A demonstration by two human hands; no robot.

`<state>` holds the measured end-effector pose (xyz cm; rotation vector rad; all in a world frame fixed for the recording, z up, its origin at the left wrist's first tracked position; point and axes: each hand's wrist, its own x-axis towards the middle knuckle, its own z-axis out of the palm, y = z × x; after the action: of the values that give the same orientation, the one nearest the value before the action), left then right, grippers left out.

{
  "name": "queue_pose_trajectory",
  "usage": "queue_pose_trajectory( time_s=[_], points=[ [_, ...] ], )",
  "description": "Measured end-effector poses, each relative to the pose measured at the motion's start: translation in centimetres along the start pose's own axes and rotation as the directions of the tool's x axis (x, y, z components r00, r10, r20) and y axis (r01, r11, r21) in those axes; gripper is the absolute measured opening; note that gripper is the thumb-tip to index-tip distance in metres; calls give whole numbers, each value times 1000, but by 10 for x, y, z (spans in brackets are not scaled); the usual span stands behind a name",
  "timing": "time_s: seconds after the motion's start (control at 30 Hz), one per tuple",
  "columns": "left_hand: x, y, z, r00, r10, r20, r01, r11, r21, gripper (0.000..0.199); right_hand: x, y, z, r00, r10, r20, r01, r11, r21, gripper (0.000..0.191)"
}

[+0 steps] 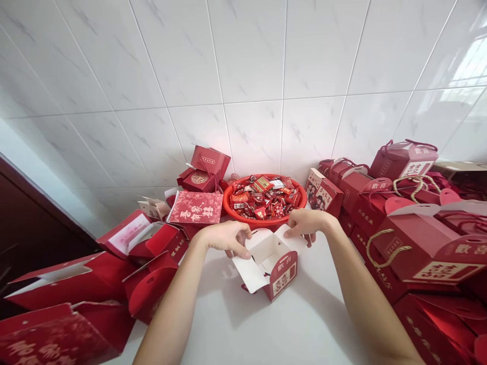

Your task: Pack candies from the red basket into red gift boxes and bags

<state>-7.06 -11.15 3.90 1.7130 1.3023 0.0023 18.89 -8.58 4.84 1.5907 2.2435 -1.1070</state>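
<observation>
Lower center of frame: left hand [230, 239] and right hand [307, 226] each pinched a white flap [250, 274] of an unclosed red box [284, 276]; candy-filled basin [262, 221] sat mid-frame.

Left hand [224, 237] and right hand [309, 223] grip flaps [249, 274] of a box [283, 280] on a tabletop [243, 334], a basin [262, 222] of sweets [263, 197] near its far edge, other boxes [422, 243] along both side edges.

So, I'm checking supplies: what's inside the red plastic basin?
Heaped wrapped candies, mostly red, show in the red plastic basin. The top ones cover its floor and whatever lies beneath; the right hand hides part of the rim.
</observation>
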Motion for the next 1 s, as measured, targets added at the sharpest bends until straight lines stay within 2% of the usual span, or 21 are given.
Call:
queue_pose_trajectory(
  time_s=[0.1,0.27,0.47,0.63,0.8,0.93,1.0],
  points=[
    [3,-1,2,997,48,-53,-49,999,0,51,0,1,-1,1000,-17,11,17,1000,3,40],
    [11,-2,3,990,72,-121,-73,997,-9,47,2,2,-2,997,61,-53,-64,996,-59,40],
    [12,-1,2,991,62,-115,-70,996,-61,44,1,4,-4,998,49,43,-48,999,-23,50],
    [10,1,-2,968,137,-210,-124,990,73,39,5,5,-3,998,17,68,-19,999,31,56],
    [11,-1,-3,971,123,-204,-119,992,34,40,10,11,-4,989,4,147,-7,1000,19,59],
    [10,-1,-3,978,96,-186,-100,995,-15,40,13,16,-5,989,-13,148,8,999,35,61],
    [9,0,-2,974,117,-194,-118,993,4,39,13,16,-6,993,-49,110,42,997,62,58]
  ],
)
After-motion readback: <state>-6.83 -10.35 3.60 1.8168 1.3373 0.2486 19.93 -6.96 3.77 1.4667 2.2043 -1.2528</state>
